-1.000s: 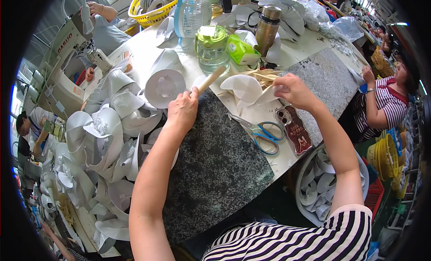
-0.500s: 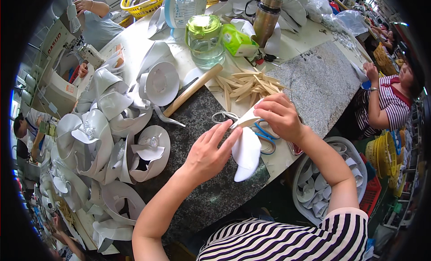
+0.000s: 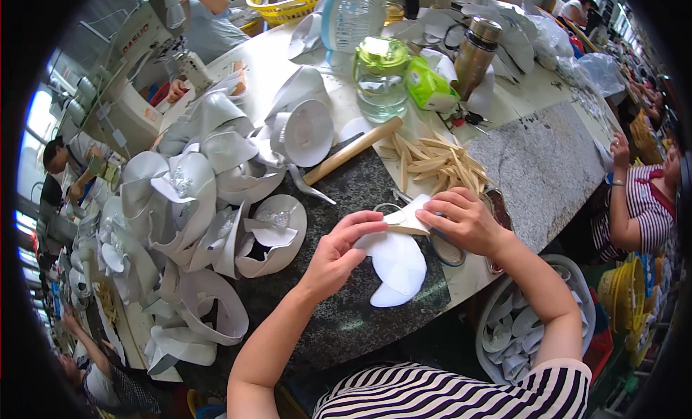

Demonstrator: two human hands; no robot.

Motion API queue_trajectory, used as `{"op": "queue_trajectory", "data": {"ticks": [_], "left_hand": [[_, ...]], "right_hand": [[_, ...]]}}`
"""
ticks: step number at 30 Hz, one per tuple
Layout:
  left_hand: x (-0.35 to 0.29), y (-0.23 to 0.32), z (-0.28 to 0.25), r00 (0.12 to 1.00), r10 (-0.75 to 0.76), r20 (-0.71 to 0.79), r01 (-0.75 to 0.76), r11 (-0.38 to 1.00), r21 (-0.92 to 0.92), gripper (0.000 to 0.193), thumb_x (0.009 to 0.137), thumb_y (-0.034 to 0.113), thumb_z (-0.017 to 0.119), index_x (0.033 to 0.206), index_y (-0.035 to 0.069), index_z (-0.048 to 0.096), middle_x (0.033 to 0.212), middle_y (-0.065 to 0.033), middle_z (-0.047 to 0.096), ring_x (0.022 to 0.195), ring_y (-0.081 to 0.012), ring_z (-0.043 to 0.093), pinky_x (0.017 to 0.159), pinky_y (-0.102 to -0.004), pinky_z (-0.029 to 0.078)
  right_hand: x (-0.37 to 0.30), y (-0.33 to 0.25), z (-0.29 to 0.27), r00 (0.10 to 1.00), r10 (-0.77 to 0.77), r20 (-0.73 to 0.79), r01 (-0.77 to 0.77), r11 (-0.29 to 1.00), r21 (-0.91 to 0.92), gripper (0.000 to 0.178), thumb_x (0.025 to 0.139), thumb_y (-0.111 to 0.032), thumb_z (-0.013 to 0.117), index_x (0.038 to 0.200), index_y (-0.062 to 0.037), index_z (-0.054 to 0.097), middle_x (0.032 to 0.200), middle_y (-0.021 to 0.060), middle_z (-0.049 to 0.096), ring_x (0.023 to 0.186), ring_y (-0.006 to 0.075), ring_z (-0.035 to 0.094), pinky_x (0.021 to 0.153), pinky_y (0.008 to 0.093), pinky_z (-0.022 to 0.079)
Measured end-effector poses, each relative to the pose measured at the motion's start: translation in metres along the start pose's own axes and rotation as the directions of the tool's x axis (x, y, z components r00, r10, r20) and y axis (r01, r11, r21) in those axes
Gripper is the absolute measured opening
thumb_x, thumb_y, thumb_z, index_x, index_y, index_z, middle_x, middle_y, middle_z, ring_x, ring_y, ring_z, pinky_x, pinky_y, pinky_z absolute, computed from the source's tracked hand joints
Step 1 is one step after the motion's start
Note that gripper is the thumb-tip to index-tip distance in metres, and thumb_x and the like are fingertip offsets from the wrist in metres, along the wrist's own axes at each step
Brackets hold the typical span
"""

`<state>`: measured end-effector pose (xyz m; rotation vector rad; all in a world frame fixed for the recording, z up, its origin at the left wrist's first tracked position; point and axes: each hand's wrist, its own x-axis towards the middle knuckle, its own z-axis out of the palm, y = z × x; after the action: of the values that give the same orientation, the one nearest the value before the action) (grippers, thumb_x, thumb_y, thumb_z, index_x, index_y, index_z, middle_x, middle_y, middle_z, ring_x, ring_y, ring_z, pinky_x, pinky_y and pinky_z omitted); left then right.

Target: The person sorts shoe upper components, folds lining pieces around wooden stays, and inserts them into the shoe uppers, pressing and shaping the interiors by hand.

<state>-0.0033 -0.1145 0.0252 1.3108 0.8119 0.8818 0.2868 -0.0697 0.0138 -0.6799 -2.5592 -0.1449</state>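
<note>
- Head view: the white piece (image 3: 398, 266) hangs between both hands, above the dark slab (image 3: 339, 325) on the counter (image 3: 461, 278).
- The right hand (image 3: 461, 218) has a closed grip on its far right corner; the left hand (image 3: 339, 254) has thumb and fingers part-way apart at its left edge, pinch unclear.
- Best to press the far edge evenly, without creasing the loose lower flap.
- Scissors (image 3: 448, 252) lie under the right hand, in the way.
- Farther off: wooden strips (image 3: 440, 163) and a stick (image 3: 353, 151); white pieces crowd the left (image 3: 180, 177).
</note>
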Motion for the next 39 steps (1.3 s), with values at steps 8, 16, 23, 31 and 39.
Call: {"op": "queue_trajectory", "data": {"ticks": [8,16,23,31,39], "left_hand": [[-0.013,-0.023,0.01,0.994,-0.104,-0.019,0.104,0.994,0.023,0.033,0.092,-0.002,0.061,0.125,0.0,0.063,0.131,-0.0069,0.054,0.113,-0.0145,0.059,0.095,-0.0274,0.053],[-0.031,-0.01,-0.01,0.992,-0.022,-0.12,0.017,0.999,-0.047,0.028,0.091,-0.006,0.058,0.117,-0.001,0.067,0.131,-0.0098,0.056,0.115,-0.014,0.058,0.097,-0.0263,0.051],[-0.046,-0.019,-0.01,0.883,0.383,-0.271,-0.103,0.723,0.683,0.028,0.088,0.009,0.067,0.116,0.007,0.069,0.126,-0.0103,0.064,0.114,-0.0275,0.056,0.097,-0.0378,0.045],[-0.041,-0.04,-0.015,0.825,0.395,-0.405,-0.166,0.853,0.494,0.021,0.088,0.005,0.065,0.108,0.004,0.069,0.104,-0.011,0.068,0.09,-0.0242,0.061,0.074,-0.0326,0.051],[-0.046,-0.04,-0.016,0.821,0.418,-0.389,-0.204,0.851,0.485,0.02,0.085,0.003,0.065,0.105,0.003,0.07,0.101,-0.0117,0.069,0.094,-0.0263,0.063,0.08,-0.0346,0.051]], "right_hand": [[0.002,0.003,0.002,0.984,0.019,0.176,-0.027,0.999,0.042,0.022,0.076,-0.008,0.066,0.097,-0.0074,0.06,0.096,0.0058,0.064,0.089,0.0223,0.063,0.079,0.0346,0.049],[0.017,0.022,-0.002,0.861,0.503,0.073,-0.506,0.833,0.225,0.024,0.076,-0.001,0.07,0.097,-0.0042,0.06,0.094,0.0128,0.061,0.087,0.0322,0.06,0.075,0.0398,0.05],[0.15,0.031,0.007,0.933,0.347,-0.097,-0.3,0.897,0.325,0.009,0.09,-0.009,0.064,0.098,-0.0034,0.066,0.099,0.0127,0.063,0.091,0.0339,0.062,0.08,0.0408,0.051],[0.302,0.126,0.121,0.975,0.221,-0.017,-0.213,0.956,0.201,0.017,0.086,0.001,0.056,0.099,-0.0035,0.067,0.108,0.0152,0.061,0.098,0.0348,0.063,0.085,0.0406,0.051],[0.289,0.086,0.068,0.842,-0.026,-0.539,-0.026,0.996,-0.088,0.023,0.074,0.009,0.063,0.095,-0.0018,0.063,0.104,0.0125,0.058,0.096,0.0331,0.062,0.085,0.0418,0.053]]}}
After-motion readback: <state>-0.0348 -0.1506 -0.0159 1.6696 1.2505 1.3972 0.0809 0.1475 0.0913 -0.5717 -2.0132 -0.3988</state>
